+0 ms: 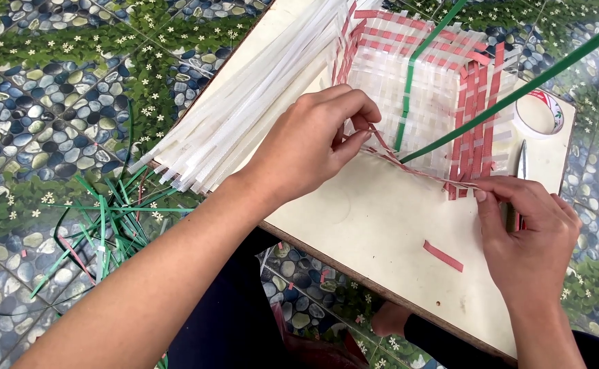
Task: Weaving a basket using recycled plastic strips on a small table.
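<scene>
Both hands pinch red strip; left hand, right hand; basket top cut off.

Bright, even daylight fills the scene, with no harsh glare. Soft, short shadows fall beneath the left hand and right hand onto the pale desk. Focus is sharp throughout; the patterned floor bends slightly toward the edges.

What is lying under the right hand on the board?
Under the right hand, scissors lie on the board; only the blades' tip shows. The handles are covered. A loose red strip piece lies beside it.
</scene>
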